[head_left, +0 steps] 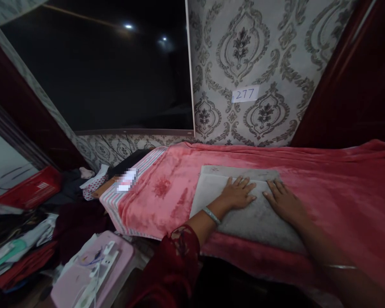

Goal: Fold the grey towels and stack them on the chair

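Note:
A grey, soft-looking folded cloth [253,224] lies flat on a pink-red plush blanket [160,205]. A fold line crosses the cloth near its far side. My left hand [239,193] rests palm down on the cloth's upper middle, fingers spread, with a bangle at the wrist. To its right, my right hand [284,201] lies flat over the cloth's right side, its fingers stretched out toward the fold line. Neither hand grips anything. My right hand and forearm hide part of the cloth's right edge.
A large dark television screen [115,68] stands behind on the left. A paper marked 277 [245,93] is on the patterned wall. At lower left are a pink box [118,252] with a power strip [98,273] on it, piled clothes [80,226] and a red bag [32,188].

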The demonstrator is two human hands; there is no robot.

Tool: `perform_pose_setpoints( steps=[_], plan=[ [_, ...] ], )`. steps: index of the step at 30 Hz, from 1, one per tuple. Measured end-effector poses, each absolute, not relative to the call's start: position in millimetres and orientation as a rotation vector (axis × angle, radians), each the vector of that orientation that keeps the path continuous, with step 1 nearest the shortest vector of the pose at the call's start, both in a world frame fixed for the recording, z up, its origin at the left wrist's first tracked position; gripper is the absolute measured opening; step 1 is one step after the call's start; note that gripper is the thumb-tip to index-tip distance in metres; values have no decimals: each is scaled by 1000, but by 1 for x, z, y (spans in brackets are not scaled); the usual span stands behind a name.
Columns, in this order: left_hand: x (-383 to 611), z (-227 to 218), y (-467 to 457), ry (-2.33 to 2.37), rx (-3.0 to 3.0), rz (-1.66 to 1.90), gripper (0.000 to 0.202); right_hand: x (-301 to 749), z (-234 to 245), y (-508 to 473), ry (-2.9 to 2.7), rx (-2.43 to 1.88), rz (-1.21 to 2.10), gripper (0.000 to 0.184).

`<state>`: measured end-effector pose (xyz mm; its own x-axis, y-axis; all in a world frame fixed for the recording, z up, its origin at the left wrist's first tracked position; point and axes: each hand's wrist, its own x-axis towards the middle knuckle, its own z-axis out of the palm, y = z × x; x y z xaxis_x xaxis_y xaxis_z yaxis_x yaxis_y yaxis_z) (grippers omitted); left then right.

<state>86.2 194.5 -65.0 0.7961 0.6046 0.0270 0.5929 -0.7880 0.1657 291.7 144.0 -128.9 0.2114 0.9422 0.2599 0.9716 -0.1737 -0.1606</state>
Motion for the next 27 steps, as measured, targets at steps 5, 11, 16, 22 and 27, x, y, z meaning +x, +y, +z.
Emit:
perform_pose_setpoints(
  steps=[5,11,16,22,27],
  plan=[
    [53,-65,209,1050,2833,103,69,291,-127,143,-1798,-2206,-109,67],
    [0,-61,234,1369,2727,78,69,290,-127,142,-1784,-2203,-106,66],
    [-17,-68,244,1627,2531,225,65,290,-129,147,-1762,-2218,-129,65],
    [-28,-69,255,1639,2463,290,57,279,-106,141,-1739,-2259,-7,63],
    [-34,-70,263,1635,2473,353,56,273,-92,136,-1699,-2264,57,62]
  ],
)
